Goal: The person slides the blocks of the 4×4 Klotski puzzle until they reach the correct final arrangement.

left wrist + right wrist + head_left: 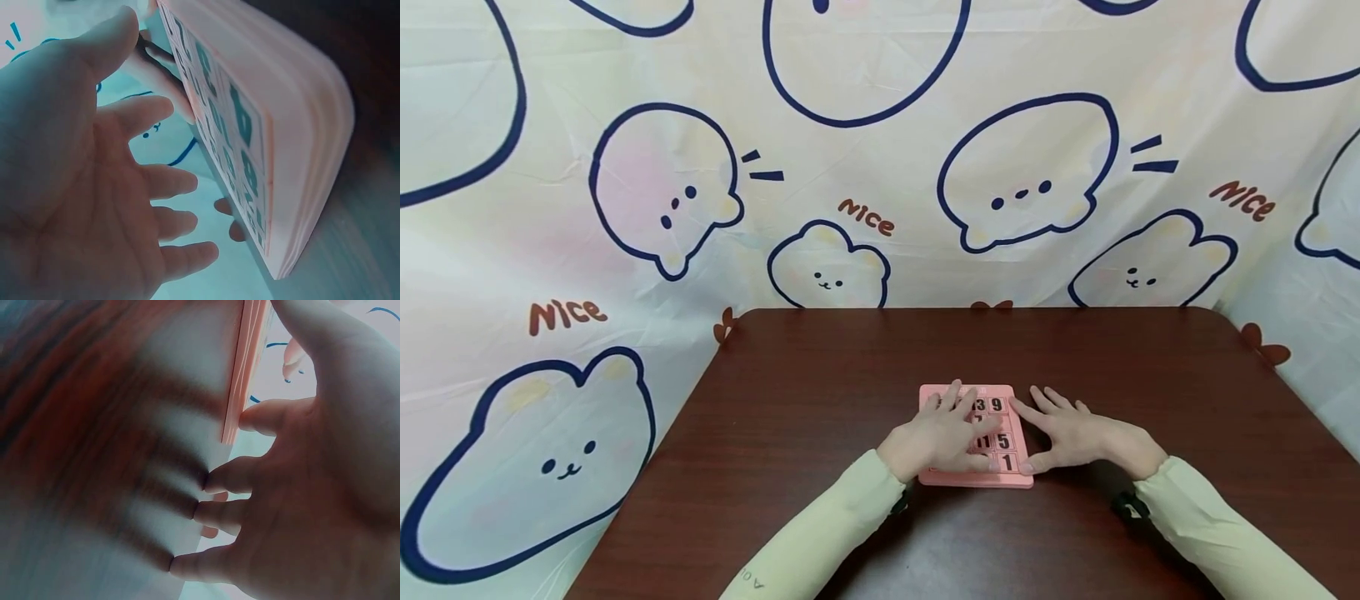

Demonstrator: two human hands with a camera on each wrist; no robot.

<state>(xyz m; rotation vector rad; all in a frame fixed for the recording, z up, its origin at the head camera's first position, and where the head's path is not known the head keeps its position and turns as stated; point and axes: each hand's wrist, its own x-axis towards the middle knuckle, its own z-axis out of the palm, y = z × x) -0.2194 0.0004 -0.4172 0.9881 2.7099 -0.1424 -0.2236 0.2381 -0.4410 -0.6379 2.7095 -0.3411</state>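
A pink sliding number puzzle lies flat on the table, with black numerals such as 9, 5 and 1 on its tiles. My left hand is spread over its left part and hides several tiles. In the left wrist view, that hand's fingers look straight and apart, with a gap between them and the puzzle face. My right hand lies along the puzzle's right side, fingers spread. The right wrist view shows its index finger at the puzzle's side edge and other fingertips touching the table.
The dark brown wooden table reaches back to a pale cloth backdrop printed with blue-outlined cartoon bears. Pale sleeves cover both forearms, and a black strap shows at the right wrist.
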